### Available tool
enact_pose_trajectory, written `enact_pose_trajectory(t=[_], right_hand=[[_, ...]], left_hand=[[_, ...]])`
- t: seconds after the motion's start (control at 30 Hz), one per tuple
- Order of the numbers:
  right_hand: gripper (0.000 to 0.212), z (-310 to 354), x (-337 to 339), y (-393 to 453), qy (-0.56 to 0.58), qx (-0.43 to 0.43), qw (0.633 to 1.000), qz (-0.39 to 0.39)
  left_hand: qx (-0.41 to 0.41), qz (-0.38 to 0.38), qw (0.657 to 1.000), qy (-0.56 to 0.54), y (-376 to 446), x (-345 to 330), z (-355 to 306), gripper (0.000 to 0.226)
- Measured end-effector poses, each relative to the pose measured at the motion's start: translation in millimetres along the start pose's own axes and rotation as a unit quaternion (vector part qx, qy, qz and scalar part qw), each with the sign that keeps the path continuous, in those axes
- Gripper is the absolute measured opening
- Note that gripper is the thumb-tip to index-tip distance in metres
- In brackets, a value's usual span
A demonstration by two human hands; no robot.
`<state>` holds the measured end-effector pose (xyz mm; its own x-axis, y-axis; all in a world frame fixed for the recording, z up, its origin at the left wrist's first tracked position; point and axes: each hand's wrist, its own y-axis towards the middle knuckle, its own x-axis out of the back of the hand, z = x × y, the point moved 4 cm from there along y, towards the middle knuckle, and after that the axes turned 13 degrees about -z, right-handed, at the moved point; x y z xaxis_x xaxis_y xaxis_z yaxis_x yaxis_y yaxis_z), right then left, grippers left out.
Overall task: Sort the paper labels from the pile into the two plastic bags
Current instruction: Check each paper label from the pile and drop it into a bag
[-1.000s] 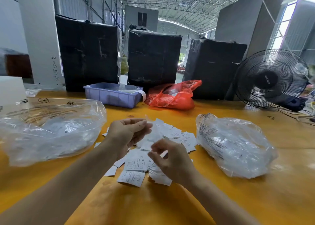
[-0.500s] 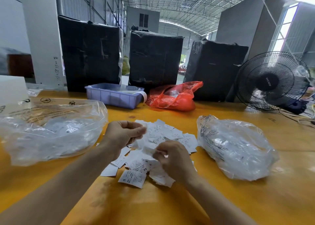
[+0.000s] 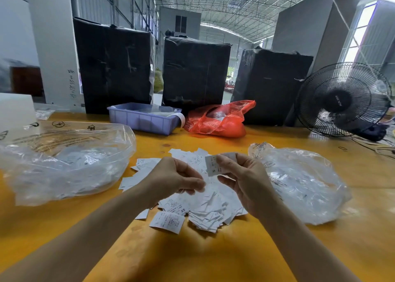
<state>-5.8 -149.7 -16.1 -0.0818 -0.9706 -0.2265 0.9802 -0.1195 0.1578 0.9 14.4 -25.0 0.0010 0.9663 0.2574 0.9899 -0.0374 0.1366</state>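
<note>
Right now the pile of paper labels (image 3: 198,204) lies spread on the yellow table (image 3: 213,256), and both hands are raised just above it. The right hand (image 3: 243,183) pinches a single label (image 3: 213,166) between thumb and fingertips, holding it upright over the far side of the pile; a printed "S" is readable on its face. The left hand (image 3: 173,178) hovers just left of that label, over the pile's left half, with its fingers curled in towards the thumb. Whether it has hold of a slip cannot be told, since the white paper beneath it blurs into the fingertips.

To the left of the pile, apart from it, sits the left plastic bag (image 3: 64,162), clear and wide open, with some white slips visible inside. To the right of the pile, near its edge, lies the right plastic bag (image 3: 303,185), crumpled, also with printed slips showing through.

Beyond the pile, towards the far edge of the table, stand a lilac plastic bin (image 3: 143,120) and, just to its right, a red plastic bag (image 3: 220,121). Three black-wrapped boxes (image 3: 194,72) rise behind those. Far right of the pile, a black fan (image 3: 342,100) faces the table.
</note>
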Motion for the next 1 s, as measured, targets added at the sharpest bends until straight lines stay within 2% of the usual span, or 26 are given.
enact_pose_trajectory(t=[0.1, 0.2, 0.4, 0.6, 0.73, 0.83, 1.0], right_hand=[[0.011, 0, -4, -5, -0.037, 0.043, 0.998, -0.003], [0.004, 1, -5, -7, -0.063, 0.091, 0.994, -0.021], [0.004, 2, -2, -7, -0.136, 0.184, 0.972, -0.050], [0.009, 2, -5, -8, -0.203, 0.254, 0.945, -0.044], [0.012, -1, -7, -7, -0.211, 0.247, 0.946, -0.012], [0.007, -4, -5, -4, -0.223, 0.233, 0.946, -0.016], [0.008, -10, -4, -2, -0.199, 0.132, 0.970, 0.037]], left_hand=[[0.001, 0.009, 1.000, 0.013, 0, 0, 2, 0.007], [-0.002, 0.015, 1.000, 0.014, 0, -1, 2, 0.007], [-0.004, 0.024, 1.000, 0.012, -1, -3, 1, 0.004], [-0.005, 0.026, 0.999, 0.018, -1, -3, 1, 0.007], [0.011, 0.021, 1.000, 0.004, -1, -3, 1, 0.008], [0.025, 0.009, 1.000, -0.009, 0, 0, 1, 0.007], [0.021, -0.018, 1.000, -0.007, 3, 4, 3, 0.004]])
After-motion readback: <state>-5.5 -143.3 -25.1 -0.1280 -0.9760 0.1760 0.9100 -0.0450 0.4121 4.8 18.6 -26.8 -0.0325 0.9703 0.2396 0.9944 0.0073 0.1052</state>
